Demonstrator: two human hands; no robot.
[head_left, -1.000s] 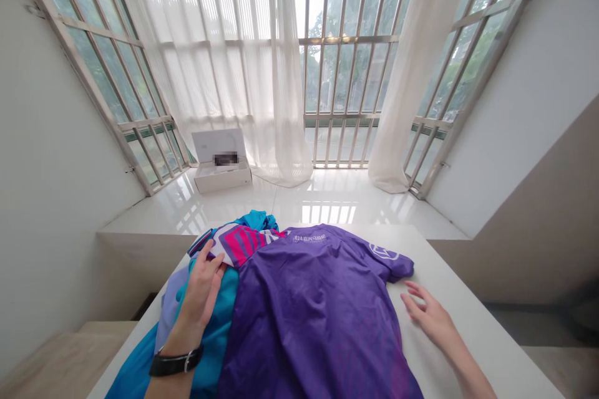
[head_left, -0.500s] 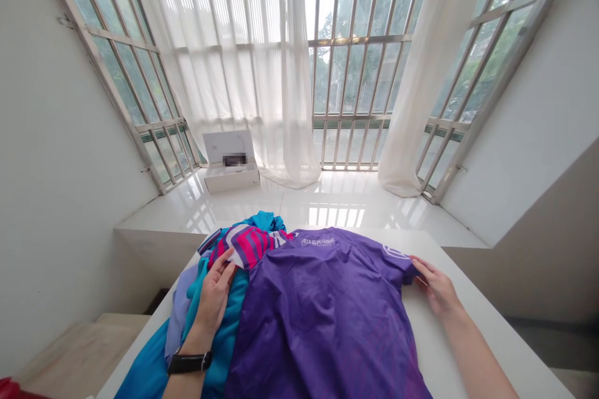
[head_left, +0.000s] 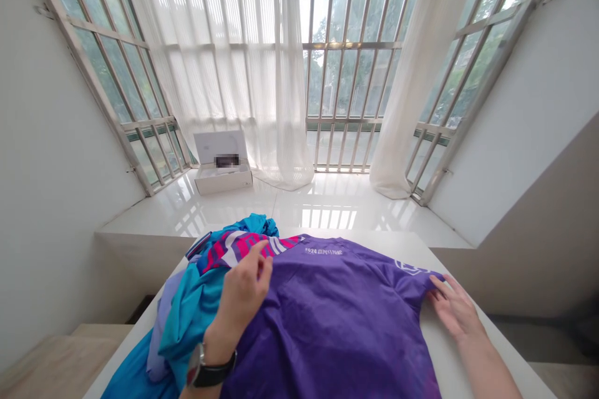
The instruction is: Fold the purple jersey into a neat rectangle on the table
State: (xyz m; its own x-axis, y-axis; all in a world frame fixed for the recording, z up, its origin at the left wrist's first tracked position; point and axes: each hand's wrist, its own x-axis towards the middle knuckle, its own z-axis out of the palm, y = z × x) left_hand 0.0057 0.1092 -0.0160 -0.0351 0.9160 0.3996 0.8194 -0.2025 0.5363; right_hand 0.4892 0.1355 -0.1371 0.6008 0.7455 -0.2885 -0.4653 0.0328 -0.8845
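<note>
A purple short-sleeved jersey (head_left: 327, 318) lies spread on the white table (head_left: 449, 361), printed with small pale lettering near its collar. My left hand (head_left: 246, 302) hovers over the jersey's upper left part, fingers loosely curled, its fingertips close to a pink-and-white striped garment (head_left: 243, 248). A teal garment (head_left: 196, 299) lies in a rumpled heap under my left wrist, with a lavender cloth (head_left: 159, 336) at its edge. My right hand (head_left: 453, 308) rests with spread fingers against the jersey's sleeve hem, holding nothing.
A black wristwatch (head_left: 210, 368) is on my left wrist. Behind the table, an open white box (head_left: 222, 177) with a blurred item stands on a glossy white ledge (head_left: 299, 209). Sheer white curtains (head_left: 281, 75) and barred windows rise beyond it.
My left hand has moved right, from the teal cloth to above the jersey. My right hand has shifted right and down along the sleeve, and the sleeve now reaches further right.
</note>
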